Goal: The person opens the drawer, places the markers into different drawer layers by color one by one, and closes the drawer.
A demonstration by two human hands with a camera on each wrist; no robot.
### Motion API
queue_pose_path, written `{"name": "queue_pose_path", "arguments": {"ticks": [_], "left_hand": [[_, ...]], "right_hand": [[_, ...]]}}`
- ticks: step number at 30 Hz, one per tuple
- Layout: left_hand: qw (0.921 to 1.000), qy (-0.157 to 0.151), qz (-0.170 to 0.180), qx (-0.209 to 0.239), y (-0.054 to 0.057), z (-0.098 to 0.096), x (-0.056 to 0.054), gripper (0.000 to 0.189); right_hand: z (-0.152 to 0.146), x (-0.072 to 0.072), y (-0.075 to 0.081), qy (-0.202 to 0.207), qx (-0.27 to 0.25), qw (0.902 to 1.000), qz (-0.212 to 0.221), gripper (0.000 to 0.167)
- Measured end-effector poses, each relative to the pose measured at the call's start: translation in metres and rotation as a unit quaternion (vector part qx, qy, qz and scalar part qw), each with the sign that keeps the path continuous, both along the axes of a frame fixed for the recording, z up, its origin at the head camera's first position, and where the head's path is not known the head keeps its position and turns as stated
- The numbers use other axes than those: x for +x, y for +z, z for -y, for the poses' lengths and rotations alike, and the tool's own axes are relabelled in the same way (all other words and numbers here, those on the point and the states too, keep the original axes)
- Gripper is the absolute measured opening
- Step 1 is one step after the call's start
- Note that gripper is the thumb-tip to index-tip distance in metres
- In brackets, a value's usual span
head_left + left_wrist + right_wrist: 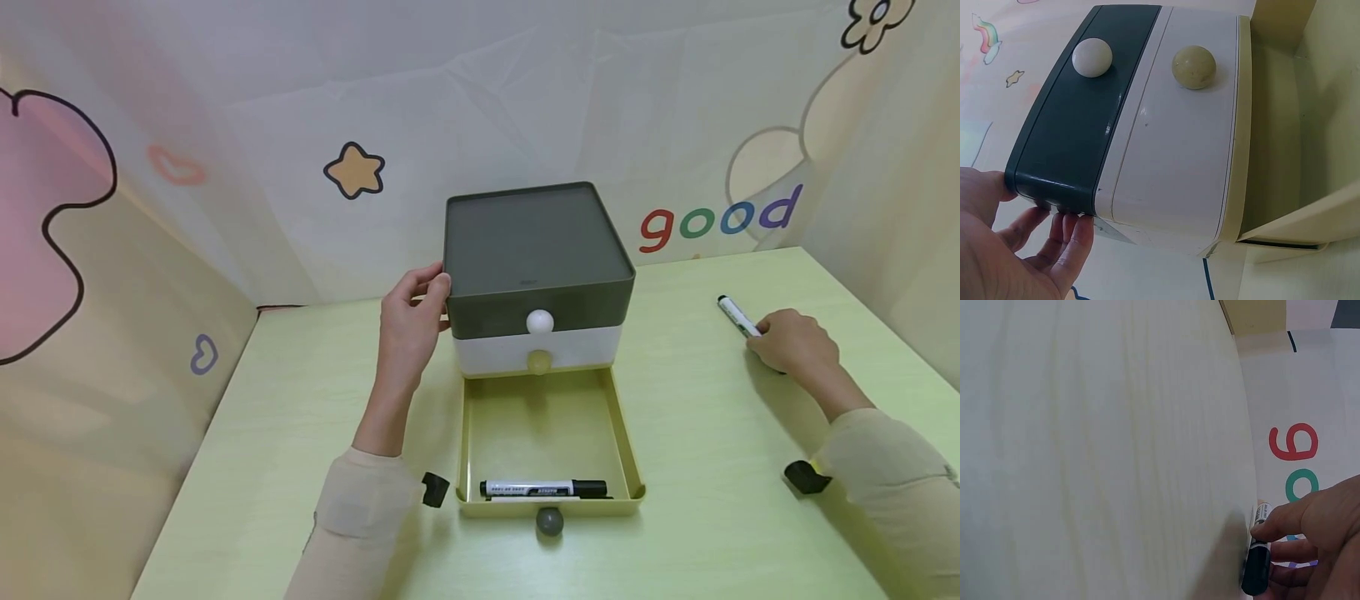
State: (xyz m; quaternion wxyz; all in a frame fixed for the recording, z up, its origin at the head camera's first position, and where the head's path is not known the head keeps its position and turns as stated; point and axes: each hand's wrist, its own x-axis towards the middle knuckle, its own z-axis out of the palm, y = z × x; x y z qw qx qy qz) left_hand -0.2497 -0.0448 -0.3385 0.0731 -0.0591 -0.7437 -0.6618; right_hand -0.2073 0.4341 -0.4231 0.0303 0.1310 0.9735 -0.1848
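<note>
A small desktop drawer box has a dark grey top tier, a white middle tier and a yellow bottom drawer, which is pulled out toward me. My left hand holds the box at its left front corner, thumb near the top edge and fingers against the side; the left wrist view shows this hand close up. Over on the right, my right hand pinches a white marker lying on the table. Its black end shows in the right wrist view, beside the thumb.
Inside the open drawer, a black-and-white marker lies along the front wall, with another thin item partly hidden beside it. Round knobs stick out from the drawer fronts. A printed curtain hangs behind the pale table.
</note>
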Motion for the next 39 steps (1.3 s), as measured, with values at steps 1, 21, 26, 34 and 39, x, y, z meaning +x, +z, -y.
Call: {"name": "queue_pose_path", "arguments": {"ticks": [1,21,26,34,39], "left_hand": [[1.0000,0.000,0.000,0.000,0.000,0.000,0.000,0.035],[1.0000,-0.005,0.004,-0.002,0.002,-0.001,0.000,0.036],[0.9999,-0.009,-0.001,0.004,0.002,-0.001,0.001,0.035],[1.0000,-0.007,0.001,0.000,0.001,0.000,0.001,0.035],[1.0000,-0.006,0.003,0.003,0.001,0.000,0.001,0.035]], "right_hand": [[0.000,0.000,0.000,-0.001,-0.001,1.0000,-0.001,0.044],[0.010,0.007,0.014,0.018,-0.045,0.9978,-0.045,0.049],[0.027,0.012,0.030,0.036,-0.059,0.9947,-0.077,0.044],[0.062,0.023,0.056,0.054,-0.066,0.9893,-0.118,0.039],[0.077,0.030,0.066,0.063,-0.070,0.9855,-0.141,0.037]]}}
